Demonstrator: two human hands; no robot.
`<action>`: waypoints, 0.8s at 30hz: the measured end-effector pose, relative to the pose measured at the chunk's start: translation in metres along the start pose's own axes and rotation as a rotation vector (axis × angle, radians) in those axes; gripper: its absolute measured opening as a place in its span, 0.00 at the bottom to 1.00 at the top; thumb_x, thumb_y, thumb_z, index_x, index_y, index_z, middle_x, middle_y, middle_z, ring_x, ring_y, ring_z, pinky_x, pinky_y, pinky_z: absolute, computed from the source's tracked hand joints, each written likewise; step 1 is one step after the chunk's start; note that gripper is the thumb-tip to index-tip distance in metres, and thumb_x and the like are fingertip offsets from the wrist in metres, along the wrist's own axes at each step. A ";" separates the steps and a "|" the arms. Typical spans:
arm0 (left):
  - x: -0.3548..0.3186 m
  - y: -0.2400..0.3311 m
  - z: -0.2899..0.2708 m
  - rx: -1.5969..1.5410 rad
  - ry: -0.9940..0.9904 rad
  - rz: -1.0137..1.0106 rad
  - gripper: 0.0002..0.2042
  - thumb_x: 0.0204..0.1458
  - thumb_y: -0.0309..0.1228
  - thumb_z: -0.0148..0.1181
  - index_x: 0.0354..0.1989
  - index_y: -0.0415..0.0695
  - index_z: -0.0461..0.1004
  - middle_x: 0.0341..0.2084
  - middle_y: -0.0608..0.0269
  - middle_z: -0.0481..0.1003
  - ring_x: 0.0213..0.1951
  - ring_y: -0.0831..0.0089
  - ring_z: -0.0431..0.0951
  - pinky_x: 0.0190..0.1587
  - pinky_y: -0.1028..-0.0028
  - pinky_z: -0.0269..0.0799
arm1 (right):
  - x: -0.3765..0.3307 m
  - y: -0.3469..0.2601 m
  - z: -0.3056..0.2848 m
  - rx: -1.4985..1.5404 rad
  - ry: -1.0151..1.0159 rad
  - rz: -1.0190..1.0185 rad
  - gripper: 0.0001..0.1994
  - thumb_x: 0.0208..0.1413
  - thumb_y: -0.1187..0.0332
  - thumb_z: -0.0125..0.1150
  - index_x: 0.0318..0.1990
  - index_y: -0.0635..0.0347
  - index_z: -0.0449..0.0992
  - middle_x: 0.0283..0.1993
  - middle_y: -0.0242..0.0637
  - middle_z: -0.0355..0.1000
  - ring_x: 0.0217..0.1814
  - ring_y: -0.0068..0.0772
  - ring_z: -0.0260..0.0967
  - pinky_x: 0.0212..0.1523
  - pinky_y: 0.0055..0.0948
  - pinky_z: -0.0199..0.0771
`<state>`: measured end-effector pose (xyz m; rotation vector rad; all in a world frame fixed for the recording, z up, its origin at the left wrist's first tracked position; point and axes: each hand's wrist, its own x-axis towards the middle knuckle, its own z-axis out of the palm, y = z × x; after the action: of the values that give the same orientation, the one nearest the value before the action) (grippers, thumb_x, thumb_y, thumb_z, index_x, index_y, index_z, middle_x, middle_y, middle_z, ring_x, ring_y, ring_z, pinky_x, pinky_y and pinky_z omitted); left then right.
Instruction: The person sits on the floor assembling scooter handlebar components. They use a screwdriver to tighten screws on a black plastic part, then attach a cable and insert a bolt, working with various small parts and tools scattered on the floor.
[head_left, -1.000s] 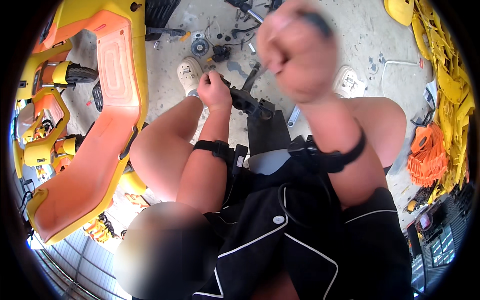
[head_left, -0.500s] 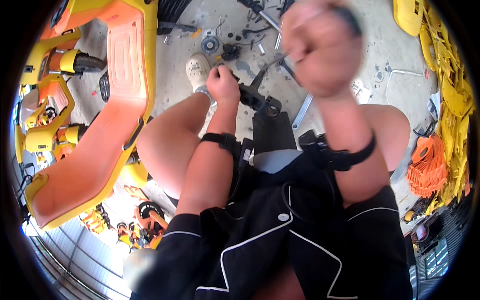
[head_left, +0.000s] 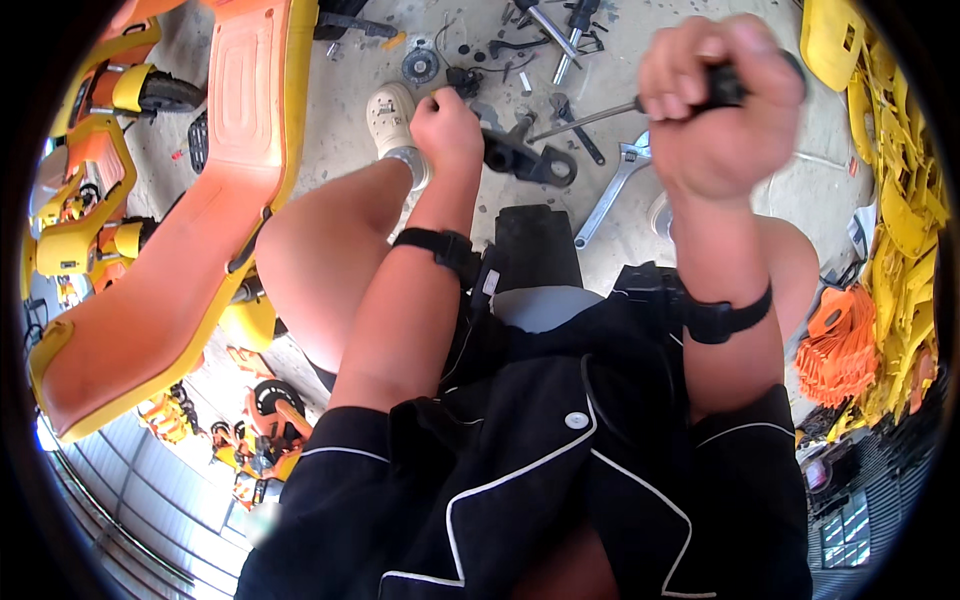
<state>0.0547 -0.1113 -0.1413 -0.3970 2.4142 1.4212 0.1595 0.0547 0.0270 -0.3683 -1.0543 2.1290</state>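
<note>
My left hand (head_left: 446,128) is closed around one end of a black metal bracket (head_left: 540,164) with a ring-shaped end and a short stem. In my right hand (head_left: 715,125) is a screwdriver (head_left: 592,120), gripped by its black handle. Its long shaft points left, and the tip meets or lies in front of the stem; which one I cannot tell. An adjustable wrench (head_left: 608,203) lies on the floor just right of the bracket. Past the bracket lies a dark, narrow tool (head_left: 580,132).
Small parts, metal tubes (head_left: 570,50) and a round disc (head_left: 421,66) are scattered on the concrete floor. A long orange-and-yellow body panel (head_left: 225,190) stands at my left. On the right are stacked yellow panels (head_left: 900,240) and a bundle of orange pieces (head_left: 838,350).
My right hand has moved right and slightly down with the screwdriver, and is less blurred. The bracket has tilted and shifted slightly in my left hand. The whole view has also shifted a little.
</note>
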 end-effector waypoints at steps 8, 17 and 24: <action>0.008 0.013 0.030 0.031 0.066 -0.076 0.19 0.54 0.41 0.48 0.32 0.33 0.75 0.33 0.45 0.79 0.40 0.49 0.78 0.46 0.58 0.71 | 0.006 -0.031 -0.007 -0.009 -0.189 -0.098 0.12 0.61 0.62 0.44 0.30 0.59 0.68 0.17 0.38 0.58 0.17 0.32 0.53 0.19 0.32 0.58; -0.024 0.031 0.038 0.100 0.024 -0.069 0.19 0.56 0.43 0.49 0.37 0.36 0.74 0.36 0.46 0.79 0.41 0.49 0.79 0.46 0.58 0.72 | -0.002 -0.038 0.002 -0.045 -0.255 -0.099 0.10 0.61 0.63 0.45 0.31 0.59 0.67 0.17 0.37 0.57 0.17 0.30 0.53 0.19 0.31 0.58; -0.022 0.026 0.036 0.081 0.033 -0.072 0.20 0.56 0.44 0.50 0.37 0.36 0.75 0.36 0.46 0.79 0.41 0.49 0.79 0.46 0.58 0.72 | -0.033 0.009 0.006 -0.214 -0.211 -0.077 0.06 0.55 0.73 0.61 0.33 0.61 0.69 0.25 0.35 0.69 0.25 0.20 0.63 0.26 0.22 0.64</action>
<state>0.0693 -0.0661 -0.1286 -0.4860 2.4480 1.2912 0.1751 0.0240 0.0221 -0.2022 -1.4008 2.0238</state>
